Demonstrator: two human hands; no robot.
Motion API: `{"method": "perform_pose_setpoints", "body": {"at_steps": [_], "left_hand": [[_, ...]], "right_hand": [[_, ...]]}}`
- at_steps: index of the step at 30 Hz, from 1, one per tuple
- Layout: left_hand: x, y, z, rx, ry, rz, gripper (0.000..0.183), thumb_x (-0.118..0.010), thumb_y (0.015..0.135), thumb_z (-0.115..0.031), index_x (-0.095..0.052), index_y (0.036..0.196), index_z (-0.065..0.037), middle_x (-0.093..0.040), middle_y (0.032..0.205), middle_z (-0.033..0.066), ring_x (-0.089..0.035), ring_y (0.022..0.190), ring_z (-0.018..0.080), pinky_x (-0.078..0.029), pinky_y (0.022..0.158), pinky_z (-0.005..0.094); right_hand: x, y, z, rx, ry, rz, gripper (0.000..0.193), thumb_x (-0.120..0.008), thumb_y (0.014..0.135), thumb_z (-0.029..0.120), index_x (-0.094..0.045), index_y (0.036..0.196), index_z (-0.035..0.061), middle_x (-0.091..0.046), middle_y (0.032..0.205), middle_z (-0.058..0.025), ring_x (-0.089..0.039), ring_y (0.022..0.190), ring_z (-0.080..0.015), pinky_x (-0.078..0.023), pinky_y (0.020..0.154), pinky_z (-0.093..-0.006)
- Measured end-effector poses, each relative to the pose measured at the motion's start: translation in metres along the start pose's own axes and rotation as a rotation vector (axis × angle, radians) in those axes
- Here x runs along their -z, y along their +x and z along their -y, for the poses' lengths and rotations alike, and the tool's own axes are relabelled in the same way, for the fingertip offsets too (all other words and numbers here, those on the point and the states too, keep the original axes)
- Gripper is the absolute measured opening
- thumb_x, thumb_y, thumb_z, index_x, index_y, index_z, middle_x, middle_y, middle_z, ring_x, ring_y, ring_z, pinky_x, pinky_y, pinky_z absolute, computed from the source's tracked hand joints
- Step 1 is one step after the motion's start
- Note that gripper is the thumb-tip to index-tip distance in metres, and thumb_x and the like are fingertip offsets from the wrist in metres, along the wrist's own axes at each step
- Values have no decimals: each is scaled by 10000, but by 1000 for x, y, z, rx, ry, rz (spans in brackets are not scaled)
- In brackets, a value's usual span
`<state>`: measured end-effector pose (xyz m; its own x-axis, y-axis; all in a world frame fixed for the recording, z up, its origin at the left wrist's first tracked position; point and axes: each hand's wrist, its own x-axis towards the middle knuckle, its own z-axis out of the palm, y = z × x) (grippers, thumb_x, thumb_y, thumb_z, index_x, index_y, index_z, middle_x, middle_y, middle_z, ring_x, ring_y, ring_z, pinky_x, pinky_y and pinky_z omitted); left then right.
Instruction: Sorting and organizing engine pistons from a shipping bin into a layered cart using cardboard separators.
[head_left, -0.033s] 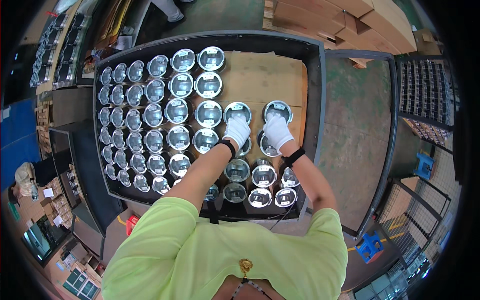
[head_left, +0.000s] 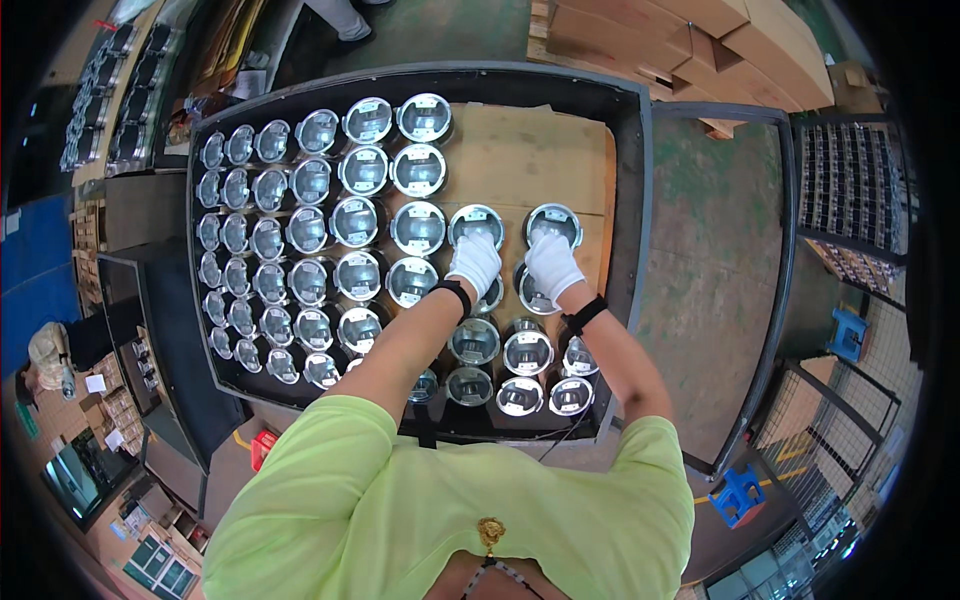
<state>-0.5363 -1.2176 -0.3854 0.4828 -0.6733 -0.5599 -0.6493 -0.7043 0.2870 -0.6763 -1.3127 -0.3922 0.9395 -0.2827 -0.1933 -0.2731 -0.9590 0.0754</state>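
White gloves cover both hands. My left hand [head_left: 474,258] is closed on the near edge of a silver metal piston [head_left: 476,216], just right of the filled columns. To its right, my right hand [head_left: 552,266] is closed on another piston [head_left: 554,214]. Both fingertips reach over the round tops; the thumbs and the grip underneath are hidden. A gap of brown cardboard [head_left: 512,225] shows between these two pistons. Below my right hand, a further piston [head_left: 535,292] is partly covered by it. My left wrist partly hides one more piston [head_left: 490,296].
A dark-walled metal bin [head_left: 645,200] surrounds the pistons, which stand in rows on the left and near side. Bare cardboard [head_left: 530,150] lies at the far right inside. Stacked cartons [head_left: 690,45] stand beyond, a metal frame [head_left: 785,250] and blue stool [head_left: 738,497] to the right.
My right hand and the piston under it have shifted very slightly left. My left hand stays where it was.
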Motion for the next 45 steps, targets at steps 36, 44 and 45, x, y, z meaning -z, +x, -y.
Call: {"method": "perform_pose_setpoints", "body": {"at_steps": [36,44,45], "left_hand": [[63,-371,401,-321,-471,24,442,-712,767,-275,-640,1160,-87,-681,1042,156,-662,964,275,-512,858,366],[45,-589,590,106,-346,-254,421,-719,758,-241,-649,1138,-75,-676,1039,162,-673,918,274,-531,834,367],[29,-618,618,192,-468,-340,418,-718,761,-241,-650,1139,-75,-680,1024,162,-675,907,267,-533,825,362]], "right_hand": [[176,-173,321,-214,428,380,266,-588,771,257,-721,900,67,-684,942,-199,-665,878,-365,-528,793,-449],[214,-87,569,392,284,487,235,-604,718,176,-720,874,43,-690,923,-191,-672,869,-359,-544,742,-432],[217,-68,595,459,265,434,225,-600,711,167,-721,861,51,-689,906,-187,-674,848,-359,-542,725,-438]]}}
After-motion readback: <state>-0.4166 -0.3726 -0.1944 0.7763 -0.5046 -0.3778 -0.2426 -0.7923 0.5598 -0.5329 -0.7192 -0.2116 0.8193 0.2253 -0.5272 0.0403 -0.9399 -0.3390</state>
